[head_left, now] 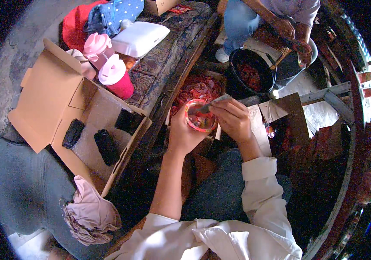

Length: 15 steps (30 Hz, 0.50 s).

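Observation:
A round clear plastic cup with a red rim (200, 127) is tilted so its mouth faces up toward me. My left hand (184, 138) is closed around its side. In my right hand (234, 119) is a flat grey blade-like tool (215, 104), pinched between thumb and fingers, its tip over the cup's rim. Whether the tip touches the plastic, I cannot tell. Just beyond my hands, a box holds a heap of red-and-clear plastic pieces (199, 89) like the cup.
A black bucket (251, 71) with reddish pieces stands ahead, near another person's hands (296, 39). At left, an open cardboard box (88, 125) holds black bundles. Pink cups (112, 71) and a white foam container (140, 39) rest on a patterned cushion (151, 80). Cardboard (296, 115) lies at right.

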Available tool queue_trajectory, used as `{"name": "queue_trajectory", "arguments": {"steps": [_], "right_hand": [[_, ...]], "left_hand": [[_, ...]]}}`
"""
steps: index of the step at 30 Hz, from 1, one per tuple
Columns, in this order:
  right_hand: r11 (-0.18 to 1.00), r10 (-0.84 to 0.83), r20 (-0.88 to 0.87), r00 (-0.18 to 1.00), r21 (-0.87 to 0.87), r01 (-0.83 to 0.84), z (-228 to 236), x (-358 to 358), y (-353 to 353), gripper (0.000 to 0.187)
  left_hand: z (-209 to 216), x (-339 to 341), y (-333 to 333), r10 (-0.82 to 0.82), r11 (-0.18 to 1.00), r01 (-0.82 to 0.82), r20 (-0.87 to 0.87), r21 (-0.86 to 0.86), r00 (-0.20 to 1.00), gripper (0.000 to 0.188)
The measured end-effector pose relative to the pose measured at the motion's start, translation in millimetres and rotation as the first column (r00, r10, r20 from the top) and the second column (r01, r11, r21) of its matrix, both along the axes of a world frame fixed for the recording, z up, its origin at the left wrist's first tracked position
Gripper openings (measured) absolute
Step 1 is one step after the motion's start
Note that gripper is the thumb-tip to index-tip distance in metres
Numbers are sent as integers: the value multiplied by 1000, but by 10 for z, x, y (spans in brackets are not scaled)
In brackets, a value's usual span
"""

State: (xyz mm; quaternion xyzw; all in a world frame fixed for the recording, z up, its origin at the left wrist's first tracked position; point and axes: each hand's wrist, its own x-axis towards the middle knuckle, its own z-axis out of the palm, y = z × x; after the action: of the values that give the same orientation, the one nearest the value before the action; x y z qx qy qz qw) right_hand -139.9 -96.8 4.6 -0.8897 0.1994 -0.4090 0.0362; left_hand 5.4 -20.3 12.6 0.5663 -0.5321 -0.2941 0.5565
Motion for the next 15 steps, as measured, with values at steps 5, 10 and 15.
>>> {"name": "queue_trajectory", "arguments": {"steps": [5,10,15], "right_hand": [[983,-129,166,978,155,103,46,44,16,22],[891,-358,314,879,397,221,14,99,33,14],[946,-212,146,966,280,165,131,40,2,15]], "left_hand": [[13,-43,-20,15,1000,-15,-93,7,996,46],[-39,-45,-27,58,997,-61,-60,-46,996,47],[-116,-44,-45,101,994,-96,117,-47,988,55]]}}
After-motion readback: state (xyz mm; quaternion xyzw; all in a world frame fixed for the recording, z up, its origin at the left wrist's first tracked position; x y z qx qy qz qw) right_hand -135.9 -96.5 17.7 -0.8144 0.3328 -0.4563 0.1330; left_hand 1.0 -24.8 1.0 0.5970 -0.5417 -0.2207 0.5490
